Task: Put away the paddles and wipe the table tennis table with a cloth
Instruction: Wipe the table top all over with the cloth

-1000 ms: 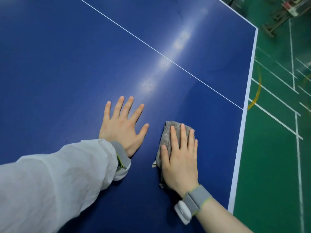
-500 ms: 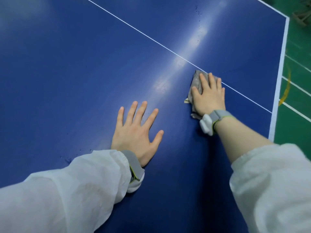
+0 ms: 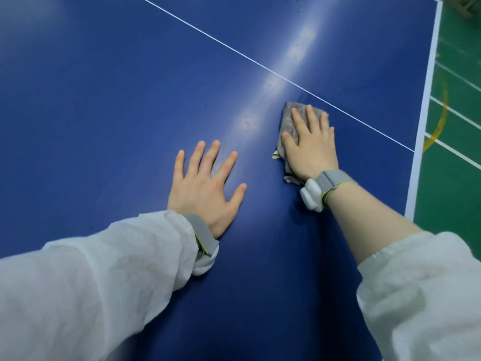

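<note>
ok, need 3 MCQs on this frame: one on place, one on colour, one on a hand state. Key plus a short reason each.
1. Where does the cloth lie?
A. Beside the thin white line
B. On the green floor
C. Under the left hand

2. What colour is the table top?
A. Green
B. Blue
C. Black

3. How is the left hand set?
A. Curled in a fist
B. Pinching the cloth
C. Flat, fingers spread, on the table

Key:
1 A: the cloth sits under the right hand, just short of the white line.
2 B: the surface is blue; green is the floor beyond its edge.
3 C: all five fingers lie straight and apart on bare table.
</note>
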The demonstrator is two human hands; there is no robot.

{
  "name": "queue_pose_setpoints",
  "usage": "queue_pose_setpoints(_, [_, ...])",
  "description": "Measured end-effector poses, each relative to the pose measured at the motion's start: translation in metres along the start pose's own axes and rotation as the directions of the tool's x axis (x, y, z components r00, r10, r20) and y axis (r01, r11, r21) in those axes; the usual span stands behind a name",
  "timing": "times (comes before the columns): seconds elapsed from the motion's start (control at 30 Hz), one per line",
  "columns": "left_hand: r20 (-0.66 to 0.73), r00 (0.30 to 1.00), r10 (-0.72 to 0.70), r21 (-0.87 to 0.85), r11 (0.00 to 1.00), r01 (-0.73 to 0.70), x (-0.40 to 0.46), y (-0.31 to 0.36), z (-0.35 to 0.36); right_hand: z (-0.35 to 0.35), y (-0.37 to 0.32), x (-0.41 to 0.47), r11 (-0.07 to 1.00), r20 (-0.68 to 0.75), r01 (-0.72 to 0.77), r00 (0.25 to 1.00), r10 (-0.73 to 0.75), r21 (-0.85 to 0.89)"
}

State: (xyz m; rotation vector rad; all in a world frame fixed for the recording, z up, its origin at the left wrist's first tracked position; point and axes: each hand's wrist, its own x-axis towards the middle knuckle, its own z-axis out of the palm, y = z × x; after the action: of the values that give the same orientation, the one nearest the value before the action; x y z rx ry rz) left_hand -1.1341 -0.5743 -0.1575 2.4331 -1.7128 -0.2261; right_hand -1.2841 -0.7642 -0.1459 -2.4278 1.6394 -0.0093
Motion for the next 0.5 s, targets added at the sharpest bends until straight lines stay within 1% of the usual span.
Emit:
queue_pose_setpoints(0.13, [0.007, 1.000, -0.002, 0.000, 1.000, 0.002, -0.002, 0.002, 0.000, 0.013, -0.016, -0.072, 1.000, -0.021, -0.017, 1.000, 0.017, -0.018])
queue_pose_setpoints(0.27, [0.001, 1.000, 0.008, -0.006, 1.000, -0.008, -0.001, 0.000, 0.000, 0.029, -0.039, -0.155, 0.998, -0.077, -0.026, 0.997, 0.021, -0.065])
queue_pose_setpoints(0.37, [0.003, 1.000, 0.006, -0.005, 1.000, -0.006, 0.000, -0.001, 0.002, 0.038, -0.052, -0.209, 0.997, -0.057, -0.016, 0.998, 0.012, -0.072])
queue_pose_setpoints(0.5, [-0.006, 1.000, 0.002, -0.004, 1.000, -0.002, 0.001, -0.003, 0.002, 0.044, -0.059, -0.239, 0.998, -0.042, -0.008, 0.999, 0.006, -0.064])
